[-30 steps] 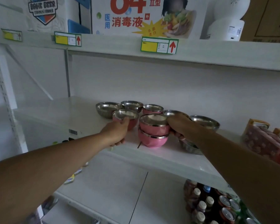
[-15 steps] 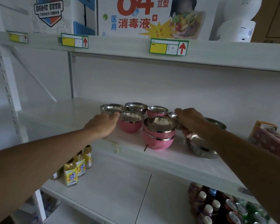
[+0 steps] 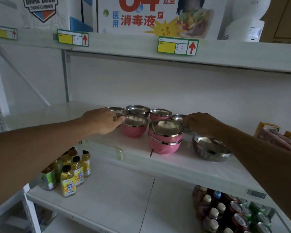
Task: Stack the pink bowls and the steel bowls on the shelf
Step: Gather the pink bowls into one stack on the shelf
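1. Left hand [image 3: 102,121] now off the near side of the single pink bowl [image 3: 133,126] and pinching its far-left rim, ready for lifting.
2. Right hand [image 3: 202,123] gone from the pink stack [image 3: 165,140], now over the small steel bowl [image 3: 179,118] behind it; fingers curled, actual grasp impossible to tell.
3. Pink stack free-standing at mid-shelf [image 3: 183,167], two high.
4. Likely next: single pink bowl onto that stack, with one more pink bowl [image 3: 160,114] at the back; steel bowls all unstacked.
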